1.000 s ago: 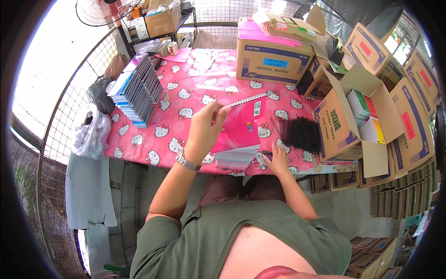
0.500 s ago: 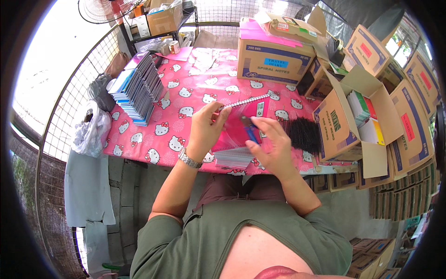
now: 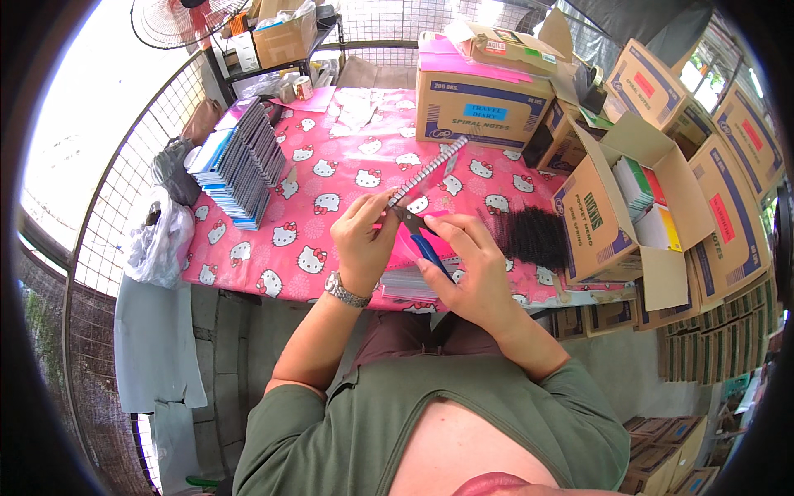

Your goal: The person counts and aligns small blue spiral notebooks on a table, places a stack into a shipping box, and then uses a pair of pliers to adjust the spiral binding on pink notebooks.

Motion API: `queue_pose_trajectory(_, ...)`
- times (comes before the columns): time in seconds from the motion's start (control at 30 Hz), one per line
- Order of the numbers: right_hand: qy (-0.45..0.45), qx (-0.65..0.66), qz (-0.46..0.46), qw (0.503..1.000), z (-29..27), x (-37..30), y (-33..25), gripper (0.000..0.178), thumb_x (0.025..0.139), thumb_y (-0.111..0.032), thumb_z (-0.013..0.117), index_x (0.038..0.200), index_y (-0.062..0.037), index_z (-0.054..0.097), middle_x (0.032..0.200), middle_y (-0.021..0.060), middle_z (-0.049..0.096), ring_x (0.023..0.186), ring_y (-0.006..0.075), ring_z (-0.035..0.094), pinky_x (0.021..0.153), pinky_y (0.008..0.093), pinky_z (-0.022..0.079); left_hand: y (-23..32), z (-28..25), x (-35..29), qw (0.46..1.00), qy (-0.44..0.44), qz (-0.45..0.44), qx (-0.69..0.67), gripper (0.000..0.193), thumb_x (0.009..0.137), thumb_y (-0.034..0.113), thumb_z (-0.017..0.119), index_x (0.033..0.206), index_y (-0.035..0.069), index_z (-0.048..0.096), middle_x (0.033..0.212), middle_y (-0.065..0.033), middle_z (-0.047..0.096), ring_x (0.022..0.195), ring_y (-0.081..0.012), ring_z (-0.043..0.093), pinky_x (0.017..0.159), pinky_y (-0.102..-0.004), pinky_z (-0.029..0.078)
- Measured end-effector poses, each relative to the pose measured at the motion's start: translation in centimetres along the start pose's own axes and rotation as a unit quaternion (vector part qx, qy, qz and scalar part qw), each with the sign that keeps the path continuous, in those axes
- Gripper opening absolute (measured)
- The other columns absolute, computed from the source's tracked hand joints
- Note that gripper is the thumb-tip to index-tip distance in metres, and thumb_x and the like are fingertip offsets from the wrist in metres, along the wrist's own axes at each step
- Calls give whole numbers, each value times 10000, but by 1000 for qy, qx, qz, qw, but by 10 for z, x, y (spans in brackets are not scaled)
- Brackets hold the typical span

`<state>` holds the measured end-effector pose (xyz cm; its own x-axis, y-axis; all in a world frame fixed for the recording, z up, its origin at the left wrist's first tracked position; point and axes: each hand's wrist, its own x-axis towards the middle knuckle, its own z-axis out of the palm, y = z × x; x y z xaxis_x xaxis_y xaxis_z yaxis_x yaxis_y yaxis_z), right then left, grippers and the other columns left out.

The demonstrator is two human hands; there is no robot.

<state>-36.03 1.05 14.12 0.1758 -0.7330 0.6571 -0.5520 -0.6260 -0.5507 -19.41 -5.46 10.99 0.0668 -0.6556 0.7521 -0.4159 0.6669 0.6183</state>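
Observation:
My left hand (image 3: 364,233), with a watch at its wrist, is closed on the lower end of a spiral notebook (image 3: 430,172), tilted so its white coil runs up to the right. My right hand (image 3: 471,258) grips blue-handled pliers (image 3: 424,243), whose dark jaws meet the coil's near end beside my left fingertips. Below both hands, at the table's front edge, lies a stack of pink-covered notebooks or sheets (image 3: 409,283), partly hidden by my hands. Loose black spiral coils (image 3: 533,237) lie in a pile to the right of my right hand.
The table has a pink patterned cover (image 3: 285,234). Tall stacks of spiral notebooks (image 3: 236,169) stand at left, near plastic bags (image 3: 161,240). A closed carton (image 3: 484,107) sits at the back, and an open carton (image 3: 600,215) holding small notebooks stands at right.
The notebook has tipped up and now appears nearly edge-on. My right hand has moved left, bringing the pliers from beside the notebook to its coil end.

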Motion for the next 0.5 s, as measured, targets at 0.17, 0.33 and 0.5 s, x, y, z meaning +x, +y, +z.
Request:
queue_pose_trajectory(0.17, 12, -19, -59, 998, -4, 5, 4, 439, 778, -130, 715, 1187, 8, 636, 1054, 146, 635, 961, 307, 614, 855, 398, 485, 8, -7, 3, 999, 10, 24, 26, 269, 787, -89, 673, 1045, -18, 703, 877, -119, 717, 700, -153, 698, 614, -254, 564)
queue_pose_trajectory(0.33, -237, 387, 318, 833, -20, 7, 13, 463, 812, -156, 705, 1230, 14, 603, 1086, 126, 643, 1018, 245, 620, 839, 365, 491, 5, -19, 1, 987, 11, 125, 100, 306, 766, -59, 699, 1064, 11, 706, 932, -120, 720, 743, -191, 701, 621, -290, 544)
queue_pose_trajectory(0.5, -70, 265, 163, 948, -14, -4, 40, 426, 845, -151, 682, 1241, -12, 608, 1110, 127, 638, 1049, 253, 616, 882, 359, 493, -42, -31, -4, 960, 66, 199, 186, 302, 829, 19, 705, 1129, 11, 664, 955, -103, 702, 745, -184, 674, 629, -295, 553)
